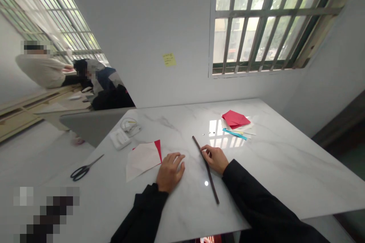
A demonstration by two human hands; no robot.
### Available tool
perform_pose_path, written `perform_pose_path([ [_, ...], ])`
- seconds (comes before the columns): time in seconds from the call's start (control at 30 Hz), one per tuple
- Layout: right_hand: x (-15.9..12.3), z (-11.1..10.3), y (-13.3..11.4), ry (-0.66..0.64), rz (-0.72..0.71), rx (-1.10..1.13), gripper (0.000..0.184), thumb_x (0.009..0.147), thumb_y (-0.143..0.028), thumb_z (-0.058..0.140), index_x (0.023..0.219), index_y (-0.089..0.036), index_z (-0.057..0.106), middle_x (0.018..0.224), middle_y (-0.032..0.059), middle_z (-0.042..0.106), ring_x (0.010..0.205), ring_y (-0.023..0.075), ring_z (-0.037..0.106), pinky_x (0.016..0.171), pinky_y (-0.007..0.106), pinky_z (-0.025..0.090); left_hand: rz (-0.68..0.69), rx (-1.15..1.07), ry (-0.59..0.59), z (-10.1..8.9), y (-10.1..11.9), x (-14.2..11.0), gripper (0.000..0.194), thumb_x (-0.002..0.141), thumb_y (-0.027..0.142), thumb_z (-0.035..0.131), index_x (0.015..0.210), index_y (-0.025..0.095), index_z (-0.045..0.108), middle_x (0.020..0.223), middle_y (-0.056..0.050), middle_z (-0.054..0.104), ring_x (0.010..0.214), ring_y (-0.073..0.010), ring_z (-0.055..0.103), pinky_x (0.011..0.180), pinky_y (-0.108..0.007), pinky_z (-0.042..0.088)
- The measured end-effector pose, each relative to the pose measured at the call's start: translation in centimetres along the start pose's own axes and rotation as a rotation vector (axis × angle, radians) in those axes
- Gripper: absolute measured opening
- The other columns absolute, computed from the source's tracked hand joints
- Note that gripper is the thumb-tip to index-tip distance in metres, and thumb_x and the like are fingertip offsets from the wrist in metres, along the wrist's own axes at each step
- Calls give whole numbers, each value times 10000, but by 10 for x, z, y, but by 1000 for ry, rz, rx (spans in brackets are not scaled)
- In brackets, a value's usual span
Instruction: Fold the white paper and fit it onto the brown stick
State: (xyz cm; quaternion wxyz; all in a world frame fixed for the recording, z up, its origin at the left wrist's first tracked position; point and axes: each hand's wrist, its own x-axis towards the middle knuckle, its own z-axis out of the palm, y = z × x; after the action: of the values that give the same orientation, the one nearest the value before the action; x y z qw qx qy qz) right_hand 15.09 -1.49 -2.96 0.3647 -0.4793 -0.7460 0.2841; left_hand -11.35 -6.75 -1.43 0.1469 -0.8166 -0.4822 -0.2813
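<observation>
My left hand (pixel 169 171) lies flat on the white marble table (pixel 285 159), fingers spread, resting on something white I cannot make out, just right of a folded paper (pixel 142 158) that is pale on top with a red edge. My right hand (pixel 215 158) is curled, its fingertips on the middle of a thin dark stick (pixel 205 167) that lies slanted on the tabletop. Both sleeves are black.
Black-handled scissors (pixel 85 169) lie near the left edge. A white charger and cable (pixel 124 133) sit behind the folded paper. Red paper and coloured strips (pixel 236 123) lie at the back right. Two other people (pixel 71 72) are at a far desk. A barred window (pixel 265 19) is ahead.
</observation>
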Motion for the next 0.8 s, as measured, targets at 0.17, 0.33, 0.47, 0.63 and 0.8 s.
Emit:
perform_pose_path([
  [0.17,2,-3,-2,-26,-3,36,329,963,-157,540,1187,-220,773,995,18,835,651,149,626,767,296,518,-126,-76,-193,29,21,35,331,1045,216,544,1337,198,700,1189,-107,740,1097,-277,684,1025,-424,560],
  [0.33,7,-3,5,62,60,62,271,942,-213,556,1094,-214,780,952,30,832,652,170,653,764,310,552,-323,-130,-293,50,26,72,368,1082,328,533,1393,209,689,1214,-134,729,1124,-299,690,974,-415,553],
  [0.47,20,-10,19,429,224,19,256,948,-308,524,1000,-225,760,933,63,815,803,235,730,840,362,570,-541,-159,-319,58,25,95,318,1083,376,540,1274,244,757,1231,-119,740,1081,-270,715,881,-359,523],
  [0.63,47,-28,41,759,204,-154,324,929,-264,433,1055,-188,721,1106,147,776,1000,277,708,914,395,568,-708,-291,-289,59,17,105,262,1066,354,551,1154,287,788,1062,-58,813,1003,-253,742,830,-331,481],
  [0.8,68,-51,65,731,165,-488,436,961,-257,425,1303,-187,686,1341,175,705,1311,308,600,1157,459,454,-698,-333,-287,59,17,103,231,1039,340,585,1099,307,806,1005,-37,831,990,-257,747,830,-334,473],
])
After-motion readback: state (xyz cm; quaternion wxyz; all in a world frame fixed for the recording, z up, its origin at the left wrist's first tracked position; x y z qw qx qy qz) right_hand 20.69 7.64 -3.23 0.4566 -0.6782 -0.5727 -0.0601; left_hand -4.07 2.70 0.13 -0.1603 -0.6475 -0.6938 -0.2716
